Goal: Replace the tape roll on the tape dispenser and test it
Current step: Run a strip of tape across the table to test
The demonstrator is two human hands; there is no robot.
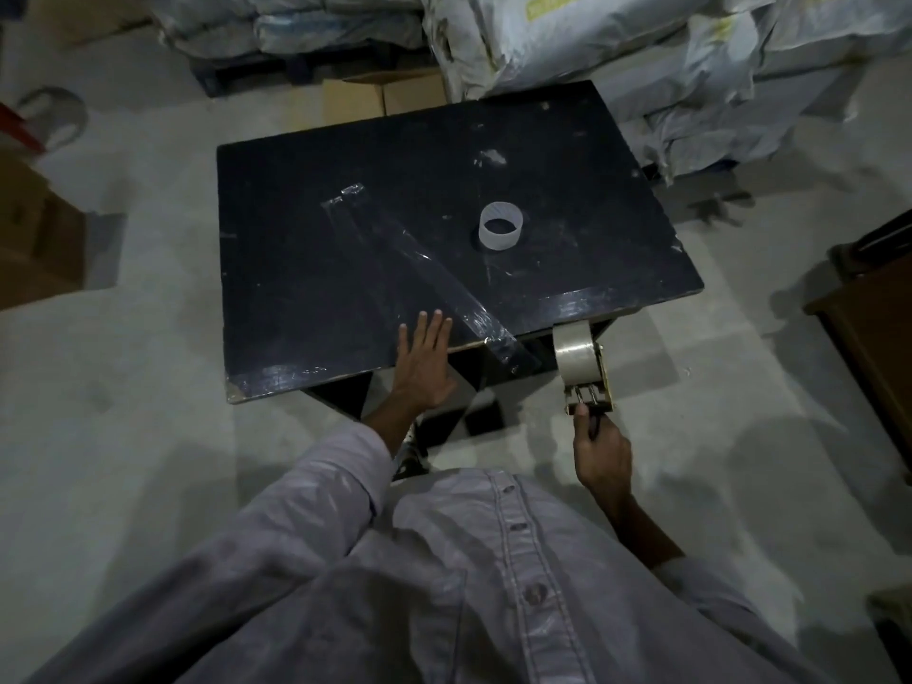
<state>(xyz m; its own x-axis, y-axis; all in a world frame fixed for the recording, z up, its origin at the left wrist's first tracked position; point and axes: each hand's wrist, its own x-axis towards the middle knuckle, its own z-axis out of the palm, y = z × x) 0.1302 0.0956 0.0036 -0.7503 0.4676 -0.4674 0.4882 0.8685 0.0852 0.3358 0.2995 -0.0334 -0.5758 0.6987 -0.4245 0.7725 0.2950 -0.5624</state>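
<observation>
Seems like testing: right grip [604,449] holds the metal tape dispenser [582,370]; flat left grip [424,367] presses the black table [345,190]. Next needs a quick tear.

We read no text, number or brand anywhere. We see yellow-green print patches on the white sacks [592,42] at the top, too blurred and cropped to make out a single letter.
</observation>
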